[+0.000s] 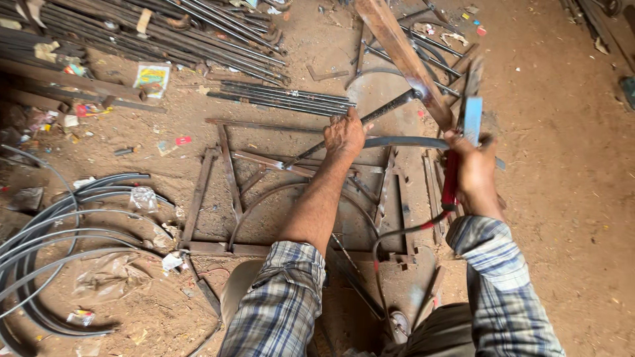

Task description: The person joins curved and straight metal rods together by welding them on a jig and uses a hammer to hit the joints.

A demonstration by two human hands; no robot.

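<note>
Left hand [344, 135] closed around dark metal rod [370, 118], angled up toward wooden plank [400, 56]. Right hand [475, 173] gripping red-handled tool [452, 178], just beside curved steel bar [403, 141] lying between both hands. Below, rusty welded frame [218, 192] on dirt floor [555, 132]; bent grey tubes [46, 231] far left.

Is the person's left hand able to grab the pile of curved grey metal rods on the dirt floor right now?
Probably not. The left hand is wrapped around a dark metal rod over the rusty metal frame. The curved grey rods lie far off to the left.
</note>
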